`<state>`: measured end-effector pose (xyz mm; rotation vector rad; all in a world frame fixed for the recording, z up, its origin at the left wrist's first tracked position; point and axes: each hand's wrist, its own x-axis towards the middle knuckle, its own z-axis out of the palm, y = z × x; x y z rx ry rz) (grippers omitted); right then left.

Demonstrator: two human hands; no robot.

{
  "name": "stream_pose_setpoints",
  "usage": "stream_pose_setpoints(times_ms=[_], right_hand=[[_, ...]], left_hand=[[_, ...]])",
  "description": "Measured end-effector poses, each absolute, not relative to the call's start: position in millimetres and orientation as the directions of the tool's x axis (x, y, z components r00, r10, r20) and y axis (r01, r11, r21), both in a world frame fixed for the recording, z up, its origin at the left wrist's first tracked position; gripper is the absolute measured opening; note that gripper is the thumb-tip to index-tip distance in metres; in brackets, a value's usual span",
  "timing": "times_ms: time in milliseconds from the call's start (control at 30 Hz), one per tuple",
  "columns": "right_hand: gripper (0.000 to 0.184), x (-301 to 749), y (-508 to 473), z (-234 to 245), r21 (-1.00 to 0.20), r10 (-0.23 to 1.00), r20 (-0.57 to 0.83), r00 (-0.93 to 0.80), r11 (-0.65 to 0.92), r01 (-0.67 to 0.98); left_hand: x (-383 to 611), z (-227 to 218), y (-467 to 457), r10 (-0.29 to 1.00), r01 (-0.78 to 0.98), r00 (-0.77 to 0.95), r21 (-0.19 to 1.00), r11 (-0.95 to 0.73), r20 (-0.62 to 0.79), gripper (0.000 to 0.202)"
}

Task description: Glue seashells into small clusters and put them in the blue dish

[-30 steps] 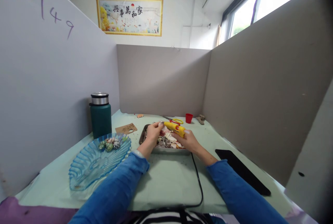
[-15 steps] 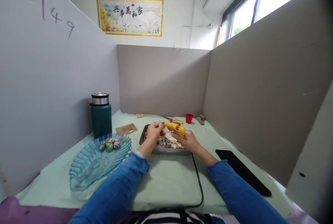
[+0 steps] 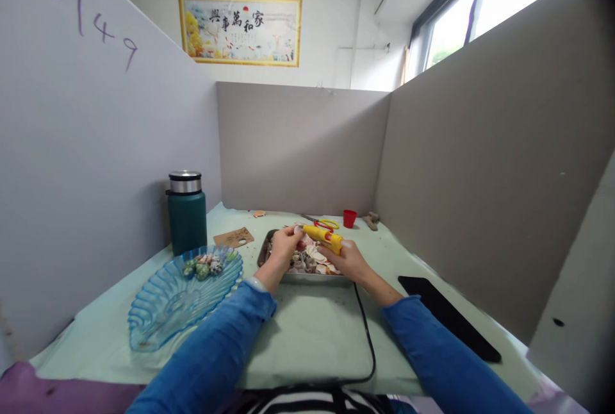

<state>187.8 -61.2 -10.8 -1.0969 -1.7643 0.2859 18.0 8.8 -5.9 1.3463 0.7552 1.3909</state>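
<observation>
My right hand point(image 3: 350, 260) is wrapped round a yellow hot glue gun point(image 3: 319, 234), its nozzle pointing left. A black cord point(image 3: 366, 331) runs from beneath that hand to the table's front edge. In the fingertips of my left hand point(image 3: 284, 247) is a small whitish piece, perhaps a shell, mostly hidden by the fingers; the nozzle meets or nearly meets it. Both hands are above a metal tray point(image 3: 314, 279) filled with seashells point(image 3: 307, 263). To the left, a blue scalloped glass plate point(image 3: 168, 311) bears several small green, white and pinkish shell pieces point(image 3: 204, 266).
A teal bottle point(image 3: 186, 222) stands behind the plate, beside a brown card point(image 3: 234, 238). Scissors point(image 3: 328, 224), a red cup point(image 3: 349, 218) and a greyish-brown lump point(image 3: 371, 220) lie along the back. A black flat slab point(image 3: 449, 318) is at right. Partitions point(image 3: 302, 148) enclose the table.
</observation>
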Motion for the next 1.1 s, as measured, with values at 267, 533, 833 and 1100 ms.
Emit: stream_pose_setpoints(times_ms=[267, 533, 833, 1100], right_hand=[[0.037, 189.2, -59.2, -12.6, -0.623, 0.777, 0.627, -0.058, 0.544, 0.561], [0.036, 189.7, -58.4, -14.0, -0.576, 0.749, 0.658, -0.081, 0.569, 0.587], [0.036, 190.2, -57.2, -15.0, -0.534, 0.731, 0.678, -0.073, 0.559, 0.635], [0.036, 188.3, -61.6, -11.5, -0.532, 0.742, 0.667, -0.074, 0.543, 0.650]], left_hand=[[17.5, -6.0, 9.6, 0.943, -0.270, 0.117, 0.924, -0.272, 0.312, 0.038], [17.8, -6.9, 11.3, 0.943, -0.255, 0.129, 0.929, -0.267, 0.307, 0.037], [17.5, -8.5, 13.1, 0.945, -0.239, 0.091, 0.928, -0.286, 0.315, 0.037], [16.2, -6.6, 10.7, 0.966, -0.367, 0.092, 0.910, -0.192, 0.240, 0.036]])
